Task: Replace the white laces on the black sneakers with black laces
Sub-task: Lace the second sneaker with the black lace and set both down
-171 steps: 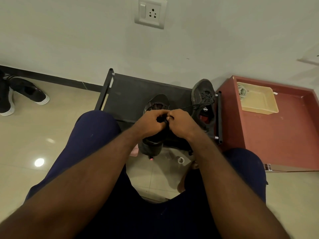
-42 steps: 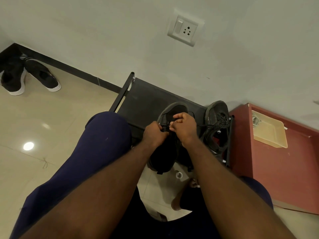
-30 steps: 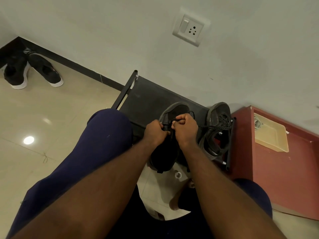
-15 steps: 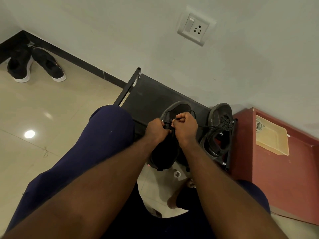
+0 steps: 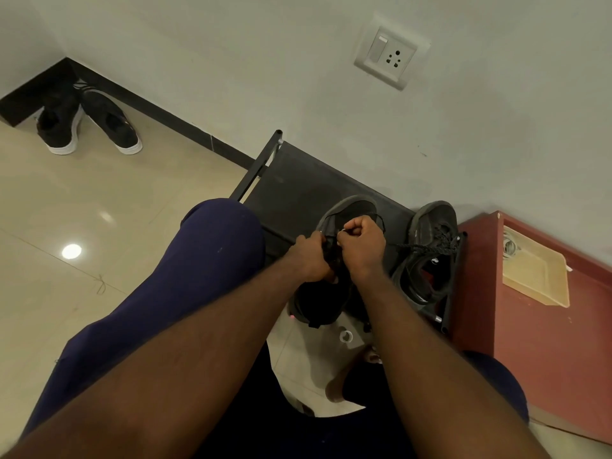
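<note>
Hands, left (image 5: 309, 258), right (image 5: 362, 246), fisted on sneaker (image 5: 351, 210)

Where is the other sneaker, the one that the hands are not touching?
In the head view the other sneaker sits at the right end of the black rack, between the sneaker being laced and the red cabinet.

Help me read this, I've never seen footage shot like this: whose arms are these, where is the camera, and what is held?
No machine here: a person wears one camera on the head, looking down at their own arms. The left hand grips a black sneaker on a low black rack; the right hand pinches its black lace. A second sneaker, laced in black, sits beside it. To the right stands a red cabinet with a beige tray; another pair of shoes lies by the wall.
</note>
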`<state>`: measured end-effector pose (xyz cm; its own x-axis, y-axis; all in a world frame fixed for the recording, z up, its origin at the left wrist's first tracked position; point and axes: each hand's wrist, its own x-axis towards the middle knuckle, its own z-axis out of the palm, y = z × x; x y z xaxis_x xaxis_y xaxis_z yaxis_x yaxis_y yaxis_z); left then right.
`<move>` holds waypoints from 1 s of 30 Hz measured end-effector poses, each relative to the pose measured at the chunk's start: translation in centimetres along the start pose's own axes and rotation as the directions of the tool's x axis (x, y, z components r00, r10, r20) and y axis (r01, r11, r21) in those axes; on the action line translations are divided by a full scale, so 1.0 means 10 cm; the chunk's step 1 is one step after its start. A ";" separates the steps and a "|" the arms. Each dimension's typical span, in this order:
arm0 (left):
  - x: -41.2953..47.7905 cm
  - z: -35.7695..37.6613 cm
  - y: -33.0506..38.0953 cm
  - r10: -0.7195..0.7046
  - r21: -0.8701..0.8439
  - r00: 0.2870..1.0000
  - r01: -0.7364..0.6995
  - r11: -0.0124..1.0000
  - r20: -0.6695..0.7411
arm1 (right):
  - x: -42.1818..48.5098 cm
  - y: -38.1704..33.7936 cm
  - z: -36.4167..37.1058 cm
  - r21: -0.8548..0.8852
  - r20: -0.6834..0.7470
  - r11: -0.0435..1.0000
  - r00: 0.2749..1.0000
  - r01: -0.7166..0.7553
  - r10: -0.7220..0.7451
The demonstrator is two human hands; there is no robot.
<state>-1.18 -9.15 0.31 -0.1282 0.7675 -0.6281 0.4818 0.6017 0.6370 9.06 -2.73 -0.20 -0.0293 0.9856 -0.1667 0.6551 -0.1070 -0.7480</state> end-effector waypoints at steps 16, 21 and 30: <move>-0.03 0.04 -0.04 0.020 -0.026 1.000 -0.021 0.999 -0.012 | 0.41 -0.22 0.00 -0.389 0.197 0.921 0.974 -0.023 0.108; -0.03 0.04 -0.05 0.025 -0.031 1.000 -0.025 0.999 -0.019 | 0.43 -0.33 0.02 -0.514 0.249 0.855 0.966 0.071 0.070; -0.02 0.07 -0.03 0.002 0.079 1.000 -0.001 0.997 -0.009 | 0.36 -0.26 0.06 -0.520 0.273 0.853 0.955 0.047 0.114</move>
<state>-0.69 -9.65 -0.12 -0.1347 0.7707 -0.6228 0.5488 0.5813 0.6007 6.80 1.03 0.78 -0.1595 0.8934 -0.4199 0.9499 0.0231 -0.3116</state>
